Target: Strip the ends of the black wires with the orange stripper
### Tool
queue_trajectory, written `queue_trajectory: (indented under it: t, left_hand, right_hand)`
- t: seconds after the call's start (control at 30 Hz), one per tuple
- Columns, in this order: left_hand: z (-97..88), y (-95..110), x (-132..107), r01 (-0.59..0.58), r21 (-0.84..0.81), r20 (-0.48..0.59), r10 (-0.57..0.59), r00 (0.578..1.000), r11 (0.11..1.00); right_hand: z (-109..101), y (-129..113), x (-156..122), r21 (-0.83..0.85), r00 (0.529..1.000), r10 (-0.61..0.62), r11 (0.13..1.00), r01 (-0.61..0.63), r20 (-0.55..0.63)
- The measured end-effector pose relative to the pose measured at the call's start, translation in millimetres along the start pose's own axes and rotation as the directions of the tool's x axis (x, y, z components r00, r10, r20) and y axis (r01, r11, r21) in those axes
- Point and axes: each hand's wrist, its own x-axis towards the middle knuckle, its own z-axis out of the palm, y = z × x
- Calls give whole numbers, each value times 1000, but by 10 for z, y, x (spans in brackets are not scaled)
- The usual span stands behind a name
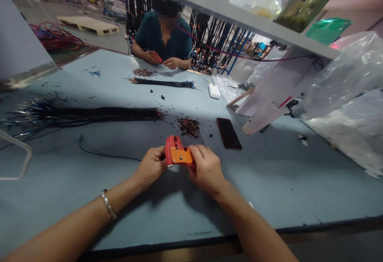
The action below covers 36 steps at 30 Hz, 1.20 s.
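Note:
My right hand (pixel 208 168) is wrapped round the handles of a red and orange wire stripper (pixel 182 155). At the tool's left jaw, my left hand (pixel 153 166) pinches a thin black cable (pixel 107 155). The cable trails left across the table to a small blue end; its other end is hidden by my fingers and the tool. Beyond my hands lies a pile of short copper-coloured offcuts (pixel 189 127). To its left, a long bundle of black cables (pixel 104 114) has blue and silvery ends at the left and coppery ends at the right.
A dark phone (pixel 229 133) lies right of the offcuts. Across the table (pixel 119 214) sits a co-worker (pixel 164 34) holding a red tool, near a smaller cable bundle (pixel 164 83) and another offcut pile (pixel 144 72). A shelf (pixel 239 18) crosses overhead; plastic bags (pixel 347 78) crowd the right.

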Motion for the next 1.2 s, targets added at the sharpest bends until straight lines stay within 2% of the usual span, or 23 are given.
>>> queue_trajectory:
  t: [0.17,0.4,0.57,0.83,1.03,1.2]
  left_hand:
    - [22,59,-6,-17,12,-24,17,1000,1000]
    - [30,10,22,-25,50,-49,28,998,998]
    - [24,8,59,36,8,-77,-35,996,999]
    - [27,-11,112,153,39,-125,-147,981,987]
    - [19,-16,130,237,105,-136,-222,965,966]
    - [3,-27,133,236,169,-124,-216,968,957]
  right_hand:
    - [-12,-2,45,-61,1000,-7,998,7,-6]
    - [46,47,82,-170,999,26,985,-22,21]
    - [85,60,146,-221,983,121,971,-89,135]
    - [61,29,252,-279,910,258,945,-169,323]
    - [79,23,258,-298,893,275,939,-170,356]
    - [93,35,249,-307,892,279,936,-171,356]
